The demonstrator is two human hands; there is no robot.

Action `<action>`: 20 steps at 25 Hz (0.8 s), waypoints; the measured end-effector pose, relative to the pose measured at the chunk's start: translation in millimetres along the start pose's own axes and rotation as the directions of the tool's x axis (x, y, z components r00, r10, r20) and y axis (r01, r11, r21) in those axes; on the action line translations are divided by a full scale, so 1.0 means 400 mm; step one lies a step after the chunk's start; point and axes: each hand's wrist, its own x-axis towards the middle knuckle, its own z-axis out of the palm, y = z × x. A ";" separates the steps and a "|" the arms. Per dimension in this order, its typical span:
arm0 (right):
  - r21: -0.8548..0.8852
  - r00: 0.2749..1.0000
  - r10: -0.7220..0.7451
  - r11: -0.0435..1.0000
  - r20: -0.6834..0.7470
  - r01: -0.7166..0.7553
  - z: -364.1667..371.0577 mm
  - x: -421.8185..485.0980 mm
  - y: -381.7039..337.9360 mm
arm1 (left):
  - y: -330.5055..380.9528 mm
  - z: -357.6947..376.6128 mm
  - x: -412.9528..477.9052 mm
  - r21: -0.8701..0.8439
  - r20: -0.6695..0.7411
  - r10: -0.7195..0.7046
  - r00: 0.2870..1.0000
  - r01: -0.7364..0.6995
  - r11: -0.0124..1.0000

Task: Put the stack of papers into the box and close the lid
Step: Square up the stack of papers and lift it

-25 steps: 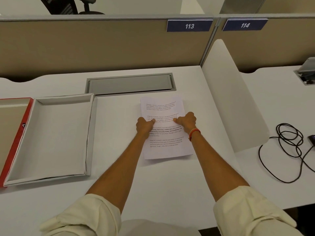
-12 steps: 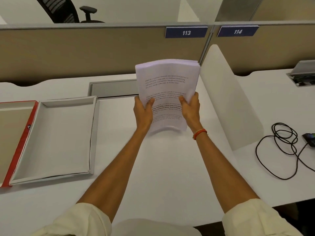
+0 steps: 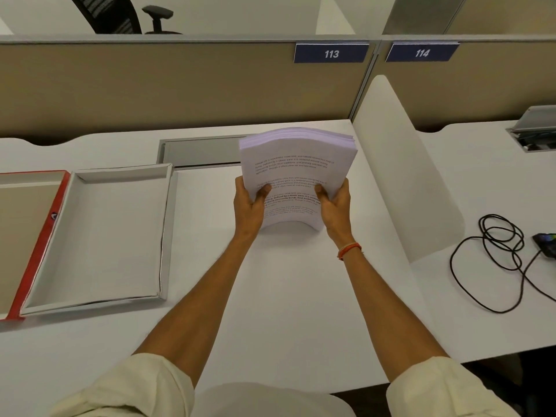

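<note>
Head view: one stack of papers [image 3: 296, 164] is held up off the white desk [image 3: 270, 296], bowed, its lower edge just above the surface. Two hands grasp it: the left hand [image 3: 249, 206] clasps the stack's left edge, the right hand [image 3: 334, 203] its right edge, thumbs on the printed top sheet. One open white box [image 3: 99, 236] lies well left of the stack, with one red lid [image 3: 39, 245] touching its left side. One black cable [image 3: 496, 260] coils far right of the stack, beyond the white divider [image 3: 406, 176].

Rolled cream sleeves [image 3: 135, 386], bare forearms, orange wristband [image 3: 349, 250] on right wrist
</note>
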 end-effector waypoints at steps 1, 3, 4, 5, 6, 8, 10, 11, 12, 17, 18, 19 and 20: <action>0.000 1.000 -0.003 1.000 -0.003 0.003 -0.002 0.000 0.001 | 0.000 -0.001 0.001 0.003 0.001 -0.002 1.000 0.002 1.000; -0.013 1.000 -0.001 1.000 -0.005 0.001 -0.005 -0.002 0.007 | -0.002 -0.002 0.001 0.013 0.001 -0.010 1.000 0.010 1.000; -0.020 1.000 0.005 1.000 -0.004 -0.005 -0.005 -0.005 0.014 | -0.006 -0.002 0.000 0.019 0.002 -0.013 1.000 0.013 1.000; -0.026 1.000 0.013 1.000 -0.005 -0.013 -0.005 -0.010 0.022 | -0.011 -0.003 -0.001 0.024 0.005 -0.015 1.000 0.014 1.000; -0.025 1.000 0.019 0.999 -0.005 -0.020 -0.003 -0.014 0.030 | -0.017 -0.004 -0.002 0.028 0.009 -0.018 1.000 0.018 0.999; -0.014 1.000 0.025 1.000 -0.005 -0.025 -0.001 -0.016 0.040 | -0.025 -0.006 -0.005 0.036 0.013 -0.025 1.000 0.024 0.999; -0.011 1.000 0.029 1.000 -0.003 -0.029 0.001 -0.013 0.041 | -0.026 -0.004 -0.003 0.040 0.023 -0.033 0.999 0.032 0.999; -0.016 0.999 0.034 0.999 -0.002 -0.034 0.002 -0.011 0.038 | -0.024 -0.003 0.000 0.043 0.029 -0.036 0.999 0.034 0.998; -0.024 0.999 0.040 0.999 -0.001 -0.040 0.005 -0.008 0.034 | -0.022 -0.002 0.004 0.048 0.032 -0.038 0.999 0.036 0.998; -0.080 0.997 0.074 0.994 0.003 -0.073 0.025 0.007 -0.013 | 0.011 -0.013 0.028 0.087 0.010 -0.070 0.997 0.069 0.994; -0.106 0.997 0.081 0.991 0.000 -0.081 0.030 0.013 -0.029 | 0.021 -0.018 0.036 0.104 0.001 -0.083 0.997 0.082 0.991; -0.142 0.996 0.089 0.986 -0.006 -0.089 0.036 0.020 -0.046 | 0.031 -0.023 0.043 0.125 -0.011 -0.097 0.995 0.097 0.987; -0.189 0.995 0.099 0.977 -0.010 -0.099 0.043 0.028 -0.064 | 0.042 -0.028 0.051 0.148 -0.027 -0.108 0.994 0.111 0.983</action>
